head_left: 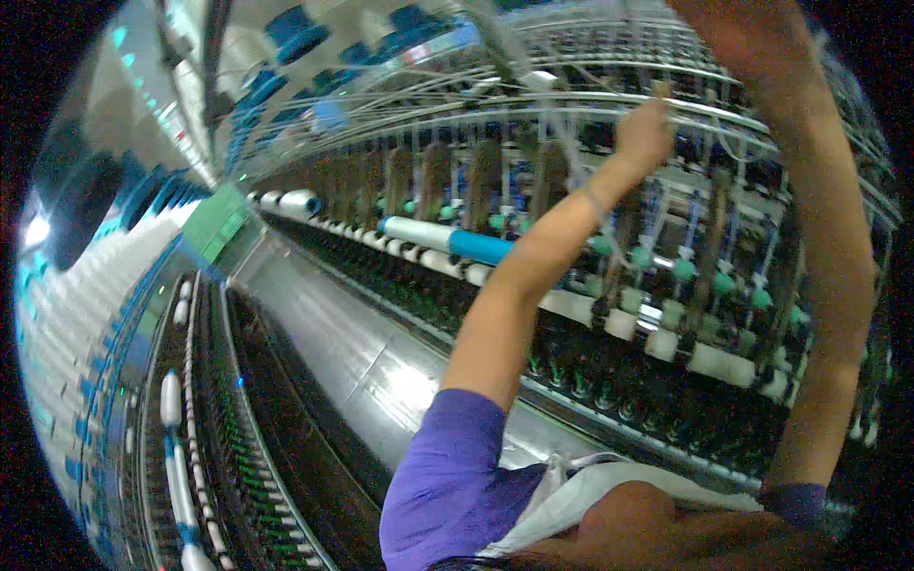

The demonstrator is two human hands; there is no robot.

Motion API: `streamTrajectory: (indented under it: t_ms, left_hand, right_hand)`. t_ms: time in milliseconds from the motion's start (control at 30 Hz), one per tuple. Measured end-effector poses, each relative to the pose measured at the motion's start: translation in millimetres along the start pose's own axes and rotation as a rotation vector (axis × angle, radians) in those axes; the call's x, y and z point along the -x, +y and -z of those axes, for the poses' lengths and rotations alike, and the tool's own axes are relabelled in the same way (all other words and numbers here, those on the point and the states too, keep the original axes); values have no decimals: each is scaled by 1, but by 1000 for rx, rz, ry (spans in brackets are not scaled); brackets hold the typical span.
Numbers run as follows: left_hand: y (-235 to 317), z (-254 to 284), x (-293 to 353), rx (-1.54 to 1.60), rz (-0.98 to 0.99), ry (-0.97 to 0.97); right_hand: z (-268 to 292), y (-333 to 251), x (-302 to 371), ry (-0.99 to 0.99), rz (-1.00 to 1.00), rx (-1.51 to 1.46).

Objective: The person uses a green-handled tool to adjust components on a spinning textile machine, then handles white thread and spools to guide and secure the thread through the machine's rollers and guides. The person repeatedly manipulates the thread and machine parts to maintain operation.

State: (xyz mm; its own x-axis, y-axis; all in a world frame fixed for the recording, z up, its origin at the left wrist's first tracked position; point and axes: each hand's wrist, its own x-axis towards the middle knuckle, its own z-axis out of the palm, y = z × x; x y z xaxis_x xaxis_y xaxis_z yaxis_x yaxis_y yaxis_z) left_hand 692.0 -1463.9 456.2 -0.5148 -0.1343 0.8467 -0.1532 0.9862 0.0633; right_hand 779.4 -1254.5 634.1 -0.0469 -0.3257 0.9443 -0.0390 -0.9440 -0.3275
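My left hand is raised in front of a long textile spinning machine, close to its upper metal rail. Its fingers are curled closed, and what they hold, if anything, is too small to make out. A pale strand runs down near that wrist. Higher up, my right hand reaches to the top edge of the picture; it is blurred and partly cut off, so its fingers do not show. Below my left forearm lies a white and blue roller along the machine.
Green and white spindle parts line the machine below my hands, with white rollers beneath. A shiny aisle floor runs between this machine and another row on the left. Blue-ended bobbins hang overhead.
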Motion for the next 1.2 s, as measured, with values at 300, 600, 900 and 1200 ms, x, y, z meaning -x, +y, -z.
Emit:
streamTrajectory:
  t_ms: [300,600,900,1200]
  left_hand:
    - [47,106,136,1377,893,-635]
    - [47,124,153,301,-5,50]
    - [29,119,154,1445,816,43]
    - [37,91,147,793,507,-232]
  right_hand:
    - [47,12,126,-355,202,968]
    - [99,108,179,-406,-419,879]
    - [93,128,196,-417,-267,929]
    - [92,119,196,-308,-379,866]
